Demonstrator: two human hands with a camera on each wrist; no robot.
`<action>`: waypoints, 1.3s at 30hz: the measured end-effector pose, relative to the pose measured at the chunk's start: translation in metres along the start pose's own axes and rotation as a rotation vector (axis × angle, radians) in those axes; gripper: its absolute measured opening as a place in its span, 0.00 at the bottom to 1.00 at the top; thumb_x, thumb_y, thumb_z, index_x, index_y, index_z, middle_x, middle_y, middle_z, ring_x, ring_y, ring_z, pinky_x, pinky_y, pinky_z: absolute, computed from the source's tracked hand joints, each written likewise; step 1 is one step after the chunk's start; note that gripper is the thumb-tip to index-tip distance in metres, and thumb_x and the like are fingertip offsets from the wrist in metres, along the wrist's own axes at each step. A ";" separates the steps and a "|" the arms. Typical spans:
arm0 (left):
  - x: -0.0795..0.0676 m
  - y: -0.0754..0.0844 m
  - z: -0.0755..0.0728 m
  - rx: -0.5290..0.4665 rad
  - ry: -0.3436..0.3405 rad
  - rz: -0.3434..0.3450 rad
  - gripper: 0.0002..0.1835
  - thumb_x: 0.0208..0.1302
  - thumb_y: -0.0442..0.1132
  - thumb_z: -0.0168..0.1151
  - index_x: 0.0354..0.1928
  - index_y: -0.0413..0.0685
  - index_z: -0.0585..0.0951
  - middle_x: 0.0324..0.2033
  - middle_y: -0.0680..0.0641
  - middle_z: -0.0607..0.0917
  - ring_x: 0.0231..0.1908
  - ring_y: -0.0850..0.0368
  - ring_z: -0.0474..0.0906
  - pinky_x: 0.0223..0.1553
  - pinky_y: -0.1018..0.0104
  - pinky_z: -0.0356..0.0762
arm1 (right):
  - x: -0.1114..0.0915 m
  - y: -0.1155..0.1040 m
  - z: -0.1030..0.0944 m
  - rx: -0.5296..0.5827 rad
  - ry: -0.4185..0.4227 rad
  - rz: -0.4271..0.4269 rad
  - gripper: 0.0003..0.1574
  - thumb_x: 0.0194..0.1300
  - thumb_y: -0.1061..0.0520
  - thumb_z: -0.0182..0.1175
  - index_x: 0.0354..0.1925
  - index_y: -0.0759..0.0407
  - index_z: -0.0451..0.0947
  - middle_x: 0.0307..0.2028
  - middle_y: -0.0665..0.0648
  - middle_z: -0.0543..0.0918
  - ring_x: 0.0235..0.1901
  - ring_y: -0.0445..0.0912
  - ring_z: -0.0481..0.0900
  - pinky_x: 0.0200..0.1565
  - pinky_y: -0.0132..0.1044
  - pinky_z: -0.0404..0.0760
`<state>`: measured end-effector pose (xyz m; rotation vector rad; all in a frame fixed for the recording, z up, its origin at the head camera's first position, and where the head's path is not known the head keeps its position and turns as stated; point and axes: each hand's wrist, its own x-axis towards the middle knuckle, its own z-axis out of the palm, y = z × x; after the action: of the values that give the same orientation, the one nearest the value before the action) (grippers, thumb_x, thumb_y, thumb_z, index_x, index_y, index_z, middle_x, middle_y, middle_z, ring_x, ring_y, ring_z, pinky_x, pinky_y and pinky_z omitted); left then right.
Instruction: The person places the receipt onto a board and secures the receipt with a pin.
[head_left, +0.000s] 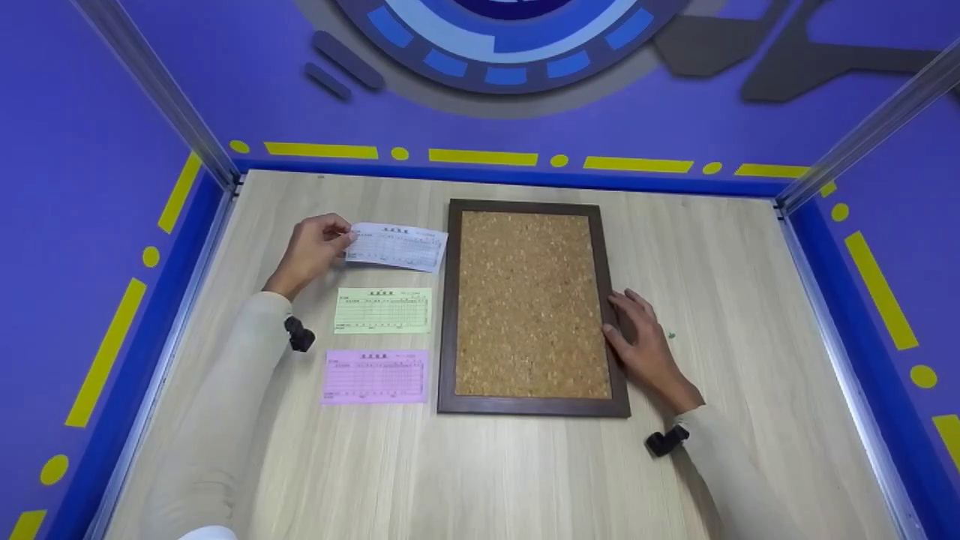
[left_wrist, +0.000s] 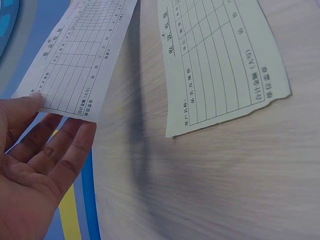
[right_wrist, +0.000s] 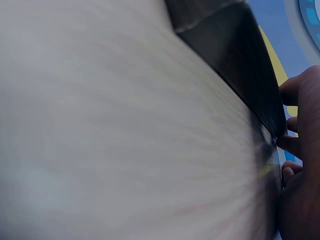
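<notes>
My left hand (head_left: 313,249) pinches a white receipt slip (head_left: 397,246) by its left end, thumb on top and fingers beneath. In the left wrist view the slip (left_wrist: 82,55) is raised off the table, slightly bent. Below it in the head view lie a green receipt slip (head_left: 383,310) and a pink receipt slip (head_left: 375,376), both flat. To their right lies a cork board (head_left: 532,300) in a dark brown frame. My right hand (head_left: 643,345) grips the frame's right side, thumb over the edge and fingers against the outer side (right_wrist: 240,70).
The pale wood table (head_left: 525,480) is bounded by blue walls (head_left: 480,135) with yellow marks at the back and both sides. Metal rails run along the side edges. A small green speck (head_left: 671,335) lies right of the right hand.
</notes>
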<state>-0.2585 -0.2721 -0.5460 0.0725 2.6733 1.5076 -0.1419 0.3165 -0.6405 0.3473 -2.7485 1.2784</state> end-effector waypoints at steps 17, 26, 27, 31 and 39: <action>-0.005 0.011 -0.004 -0.026 -0.013 0.005 0.09 0.81 0.32 0.62 0.55 0.33 0.83 0.53 0.37 0.86 0.53 0.47 0.84 0.52 0.59 0.88 | -0.001 0.001 -0.001 -0.005 -0.005 -0.005 0.35 0.79 0.60 0.67 0.78 0.63 0.72 0.79 0.67 0.71 0.83 0.64 0.58 0.78 0.71 0.58; -0.005 0.018 -0.006 -0.037 -0.011 0.033 0.08 0.81 0.31 0.62 0.54 0.33 0.84 0.50 0.36 0.88 0.49 0.47 0.86 0.51 0.54 0.89 | -0.001 0.001 -0.002 -0.006 -0.008 0.010 0.35 0.79 0.60 0.67 0.78 0.63 0.72 0.79 0.67 0.71 0.83 0.64 0.57 0.79 0.70 0.57; -0.005 0.019 -0.005 -0.039 -0.012 0.033 0.08 0.81 0.31 0.62 0.54 0.33 0.84 0.51 0.36 0.88 0.49 0.47 0.86 0.52 0.55 0.89 | 0.000 0.001 -0.002 -0.008 -0.009 0.011 0.35 0.79 0.60 0.67 0.78 0.63 0.72 0.79 0.67 0.71 0.83 0.64 0.57 0.79 0.71 0.57; -0.005 0.021 -0.005 -0.046 -0.010 0.028 0.10 0.81 0.31 0.62 0.56 0.33 0.84 0.51 0.36 0.89 0.49 0.48 0.86 0.53 0.54 0.89 | 0.001 0.002 -0.001 -0.013 -0.006 0.007 0.35 0.79 0.60 0.66 0.78 0.63 0.72 0.79 0.67 0.71 0.83 0.65 0.58 0.79 0.71 0.58; -0.006 0.025 -0.006 -0.052 0.005 0.038 0.12 0.82 0.31 0.60 0.59 0.34 0.84 0.53 0.36 0.90 0.50 0.47 0.87 0.55 0.53 0.89 | 0.001 0.002 -0.002 -0.020 -0.019 0.001 0.35 0.79 0.59 0.67 0.78 0.64 0.72 0.79 0.68 0.71 0.83 0.65 0.58 0.78 0.71 0.58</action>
<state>-0.2532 -0.2645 -0.5218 0.1164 2.6495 1.5895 -0.1438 0.3188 -0.6401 0.3589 -2.7758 1.2530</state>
